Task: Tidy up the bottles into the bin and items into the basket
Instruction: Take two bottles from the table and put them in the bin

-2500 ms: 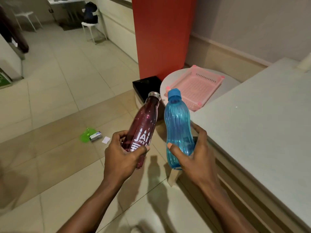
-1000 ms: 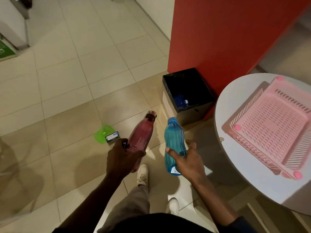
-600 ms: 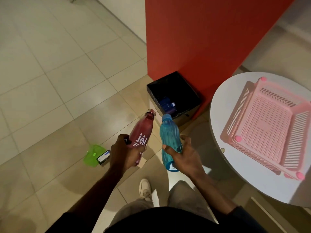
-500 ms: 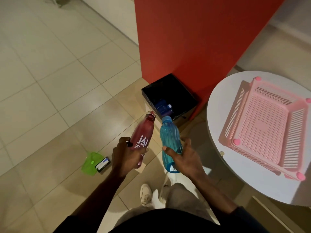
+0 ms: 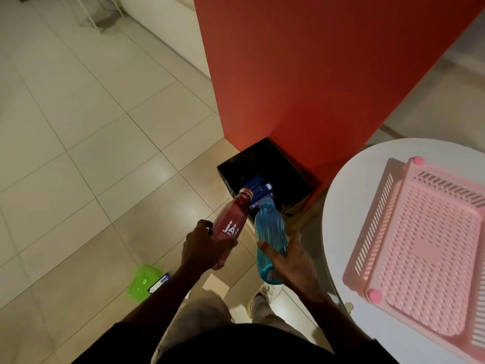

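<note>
Fig. Two bottles held neck-first at the near rim of the bin (image 5: 284, 164). My left hand (image 5: 207, 249) is wrapped round the maroon bottle (image 5: 231, 219), my right hand (image 5: 291, 261) round the blue bottle (image 5: 270, 232). I judge it best to carry both necks over the opening, beside the dark bottle (image 5: 258, 186) lying inside, then uncurl one hand at a time.

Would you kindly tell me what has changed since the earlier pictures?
Both bottles have been carried to the bin: the red bottle in the left hand and the blue bottle in the right hand now point their caps at its opening. Neither was let go. The pink basket remains on the table.
</note>
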